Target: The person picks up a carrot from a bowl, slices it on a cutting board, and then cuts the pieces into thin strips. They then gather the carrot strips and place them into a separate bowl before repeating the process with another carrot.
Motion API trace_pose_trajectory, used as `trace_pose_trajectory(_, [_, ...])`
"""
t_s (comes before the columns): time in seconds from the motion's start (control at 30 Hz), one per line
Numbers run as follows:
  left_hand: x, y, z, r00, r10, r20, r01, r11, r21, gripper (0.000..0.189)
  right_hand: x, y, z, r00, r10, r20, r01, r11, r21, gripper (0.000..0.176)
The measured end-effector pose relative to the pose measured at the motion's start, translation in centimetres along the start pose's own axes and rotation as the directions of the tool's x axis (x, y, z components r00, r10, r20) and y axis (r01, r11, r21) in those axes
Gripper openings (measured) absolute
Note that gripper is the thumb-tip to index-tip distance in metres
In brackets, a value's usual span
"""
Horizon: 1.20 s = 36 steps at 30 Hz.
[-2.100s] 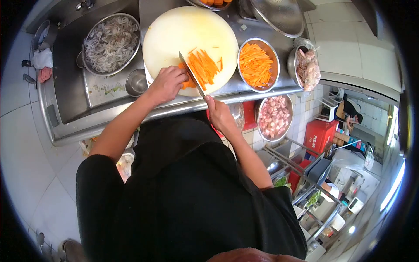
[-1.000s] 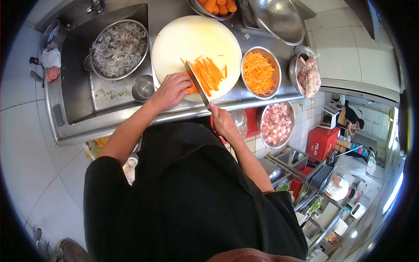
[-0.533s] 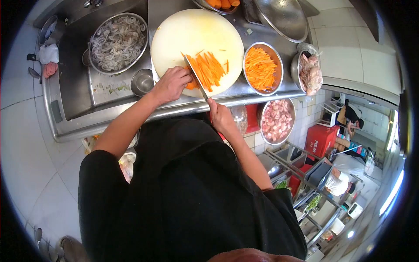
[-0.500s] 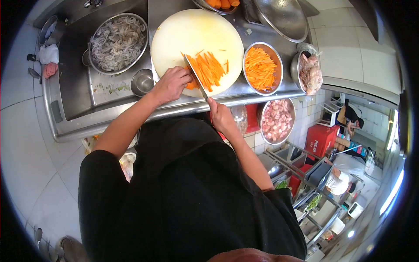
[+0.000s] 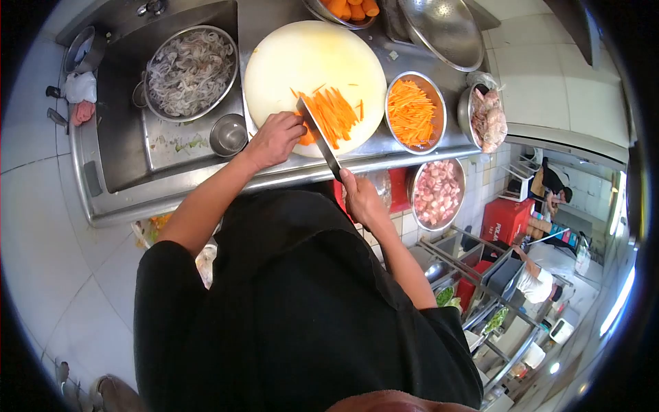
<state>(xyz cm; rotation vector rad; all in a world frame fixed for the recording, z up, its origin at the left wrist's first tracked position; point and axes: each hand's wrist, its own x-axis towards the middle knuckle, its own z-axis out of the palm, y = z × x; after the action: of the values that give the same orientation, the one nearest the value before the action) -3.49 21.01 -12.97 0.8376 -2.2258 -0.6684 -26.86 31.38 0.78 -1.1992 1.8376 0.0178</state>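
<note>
On the round cutting board (image 5: pixel 302 55) lies a pile of thin carrot strips (image 5: pixel 336 113). My right hand (image 5: pixel 364 199) grips the dark handle of a kitchen knife (image 5: pixel 318 133) at the board's near edge. Its blade slants across the board, between the strips and my left hand (image 5: pixel 278 140). With curled fingers my left hand presses on a carrot (image 5: pixel 306 135), mostly hidden beneath the fingers and the blade. Right of the board, a metal strainer bowl (image 5: pixel 416 149) holds more carrot strips (image 5: pixel 410 113).
Left, the sink (image 5: pixel 123 154) contains a basin (image 5: pixel 237 62) of pale sliced strips and a small metal bowl (image 5: pixel 228 135). Whole carrots (image 5: pixel 350 9) fill a bowl behind the board. Raw meat pieces (image 5: pixel 437 192) sit in a lower bowl at right. Two other people are farther off.
The knife and my right hand have drawn back slightly toward my body. My left hand stays on the carrot. The whole view has shifted a little.
</note>
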Motion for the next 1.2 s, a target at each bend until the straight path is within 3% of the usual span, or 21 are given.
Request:
trace_pose_trajectory(0.1, [-0.3,-0.2,0.2,1.0,-0.004,0.005,0.004,0.999,-0.034,0.021,2.0,1.0,2.8,0.981,-0.157,-0.118,0.161,0.987,0.021,0.071])
trace_pose_trajectory(0.23, [0.0,-0.1,-0.1,0.998,-0.046,0.051,0.048,0.998,-0.037,0.02,0.8,-1.3,1.1,0.998,-0.036,-0.047,0.036,0.999,-0.017,0.072])
trace_pose_trajectory(0.37, [-0.3,0.0,-0.2,1.0,-0.028,0.003,0.028,0.997,-0.077,0.02,0.5,0.8,1.4,1.0,-0.003,0.007,0.003,1.0,-0.026,0.071])
trace_pose_trajectory(0.47, [-0.5,-0.8,0.5,1.0,-0.01,-0.013,0.009,0.996,-0.094,0.019,2.1,0.6,2.7,0.996,-0.082,-0.045,0.082,0.997,0.007,0.071])
trace_pose_trajectory(0.57, [-0.6,0.4,-0.4,0.988,-0.078,-0.131,0.058,0.986,-0.155,0.018,2.2,0.6,2.9,0.992,-0.11,-0.067,0.114,0.992,0.057,0.072])
trace_pose_trajectory(0.67, [-1.4,-0.1,-0.2,0.982,-0.072,-0.175,0.053,0.992,-0.113,0.02,1.9,0.3,2.7,0.995,-0.089,-0.046,0.091,0.995,0.033,0.072])
trace_pose_trajectory(0.77, [-1.0,-0.9,-0.5,0.996,-0.001,-0.087,-0.007,0.996,-0.089,0.017,1.3,-0.4,2.5,0.997,-0.055,-0.048,0.057,0.998,0.042,0.08])
trace_pose_trajectory(0.87, [-0.4,-0.8,-1.1,0.999,0.014,-0.029,-0.015,0.998,-0.063,0.015,-0.7,-1.9,0.8,1.0,-0.003,-0.01,0.004,1.0,0.015,0.071])
trace_pose_trajectory(0.97, [-0.3,-0.7,-1.2,1.0,-0.01,0.016,0.011,0.998,-0.06,0.015,-1.5,-0.8,1.1,0.996,-0.064,-0.057,0.064,0.998,0.011,0.07])
trace_pose_trajectory(1.17, [-0.5,-0.6,-0.3,0.994,0.022,-0.11,-0.025,0.999,-0.027,0.015,1.2,-0.4,2.9,0.99,-0.088,-0.107,0.087,0.996,-0.013,0.066])
trace_pose_trajectory(1.2, [-0.7,-1.1,-0.1,0.997,0.013,-0.071,-0.014,1.0,-0.018,0.016,0.7,-0.7,2.4,0.989,-0.095,-0.113,0.094,0.996,-0.011,0.066])
